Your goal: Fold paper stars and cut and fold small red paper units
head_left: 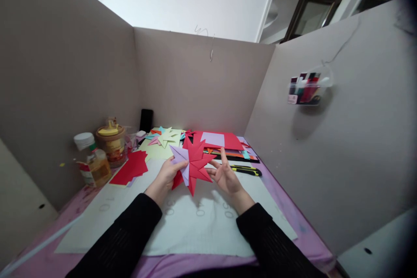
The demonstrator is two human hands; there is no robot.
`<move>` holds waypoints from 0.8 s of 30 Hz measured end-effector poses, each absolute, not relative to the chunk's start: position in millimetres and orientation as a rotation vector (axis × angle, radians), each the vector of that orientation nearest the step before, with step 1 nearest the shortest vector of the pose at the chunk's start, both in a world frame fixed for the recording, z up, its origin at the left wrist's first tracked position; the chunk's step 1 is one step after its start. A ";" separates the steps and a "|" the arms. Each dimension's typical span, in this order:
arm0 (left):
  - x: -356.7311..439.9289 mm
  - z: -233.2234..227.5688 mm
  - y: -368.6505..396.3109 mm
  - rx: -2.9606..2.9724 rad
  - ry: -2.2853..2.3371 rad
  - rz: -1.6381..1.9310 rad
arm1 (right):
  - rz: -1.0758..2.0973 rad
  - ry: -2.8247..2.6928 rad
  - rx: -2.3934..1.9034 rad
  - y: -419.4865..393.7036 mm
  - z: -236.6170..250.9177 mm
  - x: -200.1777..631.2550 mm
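Note:
A folded paper star (197,164), mostly red with lilac points on its left side, is held up above the white numbered sheet (195,239). My left hand (167,177) grips it at the lilac side, thumb on the front face and the other fingers hidden behind. At the star's right edge, my right hand (227,178) has its fingers spread, the index pointing up. Some of its fingertips lie near or behind the red points; whether they touch the paper I cannot tell. Farther back lies a pale green paper star (167,137).
At the left stand a bottle of amber liquid (97,167) and a brown-lidded jar (111,143) near red paper sheets (130,168). A yellow-black cutter (246,170) lies right, before stacked red paper (233,140). Grey panels (202,82) enclose the desk. A phone (146,119) leans at the back.

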State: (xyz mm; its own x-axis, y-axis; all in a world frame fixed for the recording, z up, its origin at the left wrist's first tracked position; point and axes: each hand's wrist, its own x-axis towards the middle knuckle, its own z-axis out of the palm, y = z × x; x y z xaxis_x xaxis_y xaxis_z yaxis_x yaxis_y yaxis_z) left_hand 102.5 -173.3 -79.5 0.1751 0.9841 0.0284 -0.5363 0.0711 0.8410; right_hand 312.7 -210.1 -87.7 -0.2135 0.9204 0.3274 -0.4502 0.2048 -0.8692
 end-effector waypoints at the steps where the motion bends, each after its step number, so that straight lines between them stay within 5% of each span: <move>1: 102.4 -79.5 -172.9 0.846 0.672 1.280 | 1.309 -1.231 -0.572 -207.7 -90.2 313.7; 14: 107.3 -76.6 -181.9 0.711 0.646 0.985 | -0.639 -2.124 -0.839 -208.0 -89.7 320.5; 24: 111.7 -83.8 -186.5 0.799 0.747 0.980 | -0.080 -2.261 -1.015 -220.6 -72.7 306.9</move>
